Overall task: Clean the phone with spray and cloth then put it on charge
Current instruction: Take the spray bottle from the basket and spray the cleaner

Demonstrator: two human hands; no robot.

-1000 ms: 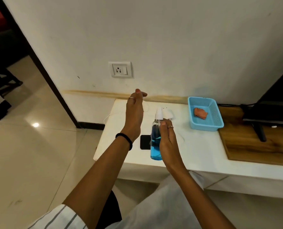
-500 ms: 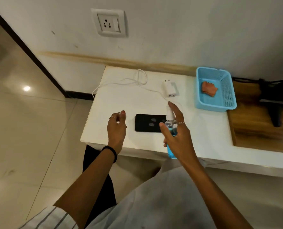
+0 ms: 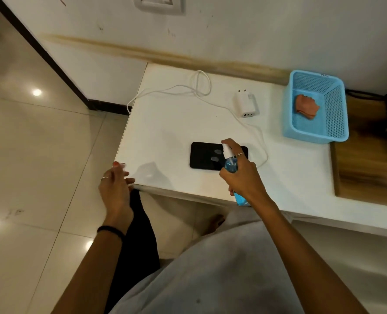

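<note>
A black phone [image 3: 205,156] lies flat on the white table [image 3: 169,132], with two pale smudges on its screen. My right hand [image 3: 244,175] grips a blue spray bottle [image 3: 231,164] above the phone's right end, index finger on the white nozzle, which points left over the screen. My left hand [image 3: 116,186] hovers at the table's front left corner, fingers loosely apart and holding nothing. A white charger adapter [image 3: 245,104] lies behind the phone, its white cable [image 3: 188,89] looped across the table. An orange cloth [image 3: 306,106] sits folded in the blue basket [image 3: 337,114].
A wall socket [image 3: 158,4] is on the wall above the table's back edge. A wooden board [image 3: 366,168] lies at the right, with dark equipment behind it. Tiled floor lies to the left; my knees are under the table's front edge.
The view has dropped towards the table. My right hand brought the spray bottle over the phone's right end. My left hand dropped from mid-air to the table's front left corner.
</note>
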